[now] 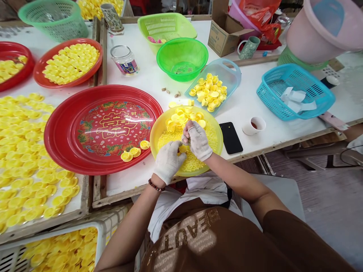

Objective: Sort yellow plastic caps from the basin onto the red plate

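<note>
Over a yellow bowl [218, 151] of small yellow beads and cup-shaped pieces [181, 117], both my gloved hands work close together. My left hand [169, 158] is closed at the bowl's left side, its fingers round a yellow piece [183, 149] that is partly hidden. Just above and right of it, my right hand [195, 139] is closed, thumb and fingertips pinched; what they hold is too small to name. To the left lies a large red tray [65, 132] with three yellow cups [131, 153] near its lower right rim.
A black phone [231, 138] and a paper cup [253, 125] lie right of the bowl. Behind are a blue scoop tray [234, 81] of yellow cups, a green bowl [182, 56] and a glass jar [124, 60]. A blue basket [295, 90] stands farther right.
</note>
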`<state>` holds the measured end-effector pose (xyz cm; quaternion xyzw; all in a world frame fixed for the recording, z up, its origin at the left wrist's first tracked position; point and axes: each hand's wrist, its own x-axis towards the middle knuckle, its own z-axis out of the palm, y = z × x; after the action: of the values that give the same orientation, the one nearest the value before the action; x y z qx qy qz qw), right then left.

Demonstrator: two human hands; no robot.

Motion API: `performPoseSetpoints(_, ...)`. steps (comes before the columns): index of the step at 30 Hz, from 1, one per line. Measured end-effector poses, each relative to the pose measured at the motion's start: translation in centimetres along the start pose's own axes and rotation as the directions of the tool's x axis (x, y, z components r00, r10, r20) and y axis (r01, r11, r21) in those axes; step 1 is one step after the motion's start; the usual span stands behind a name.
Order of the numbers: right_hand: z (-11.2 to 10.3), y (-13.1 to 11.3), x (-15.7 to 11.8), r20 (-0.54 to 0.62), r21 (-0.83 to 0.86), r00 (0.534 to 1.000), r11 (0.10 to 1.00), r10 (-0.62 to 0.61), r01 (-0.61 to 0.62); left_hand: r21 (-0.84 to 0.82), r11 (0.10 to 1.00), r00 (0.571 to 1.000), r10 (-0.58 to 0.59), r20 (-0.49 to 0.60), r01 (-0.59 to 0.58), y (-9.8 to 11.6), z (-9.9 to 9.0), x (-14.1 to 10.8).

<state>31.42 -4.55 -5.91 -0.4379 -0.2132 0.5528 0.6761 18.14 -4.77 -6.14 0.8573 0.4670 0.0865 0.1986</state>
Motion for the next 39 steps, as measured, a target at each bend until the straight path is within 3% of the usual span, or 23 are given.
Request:
performPoseSetpoints(6,-1.4,-2.4,-0.3,-0.014,0.005,1.000,1.000,0.010,-0.009,-0.202,0.979,1.000,0.024,0.019,-0.019,0.2,-0.8,-0.8)
performPoseSetpoints(11,-2.7,-3.1,-0.7,0.033,-0.149,0.998,0.987,-0.047,0.052,-0.053,0.999,1.000,-0.001,-0.002,0.001,0.5,-1.2,-1.0)
performPoseSetpoints(18,-3.5,-2.4,-0.9,0.105,-0.318,0.986,0.935,-0.128,0.155,-0.294,0.952,0.993,0.058,-0.101,-0.085,-0.9,-1.3,-0.9)
performPoseSetpoints(21,-4.2,-2.1,-1.1,0.201,-0.516,0.966,0.821,-0.162,0.245,-0.330,0.937,0.987,0.074,-0.140,-0.117,-1.1,-2.0,-1.6)
performPoseSetpoints(24,-4.6,-2.0,-1.5,0.355,-0.709,0.918,0.588,-0.179,0.389,-0.288,0.955,0.990,0.031,-0.140,-0.071,-2.1,-4.1,-2.7)
performPoseSetpoints(26,-4.6,-1.9,-1.6,0.445,-0.754,0.875,0.449,-0.188,0.480,-0.171,0.985,0.987,-0.046,-0.154,0.019,-3.8,-6.2,-3.6)
performPoseSetpoints(28,-4.6,-1.6,-1.7,0.501,-0.757,0.840,0.367,-0.206,0.541,0.026,0.985,0.970,-0.161,-0.180,0.168,-6.4,-8.4,-4.5)
performPoseSetpoints(31,-4.6,-1.1,-1.6,0.536,-0.748,0.813,0.318,-0.229,0.582,0.314,0.863,0.917,-0.348,-0.196,0.395,-10.6,-10.6,-5.5)
performPoseSetpoints(33,-4.7,-0.9,-1.6,0.557,-0.746,0.798,0.284,-0.232,0.603,0.426,0.780,0.884,-0.446,-0.137,0.459,-12.9,-11.1,-5.6)
performPoseSetpoints(35,-4.8,-0.7,-1.6,0.587,-0.745,0.778,0.227,-0.223,0.627,0.473,0.756,0.865,-0.502,-0.025,0.452,-14.5,-11.1,-5.5)
performPoseSetpoints(39,-3.8,-0.7,-1.7,0.680,-0.729,0.731,0.051,-0.054,0.682,0.480,0.776,0.839,-0.527,0.137,0.409,-14.9,-11.5,-5.1)
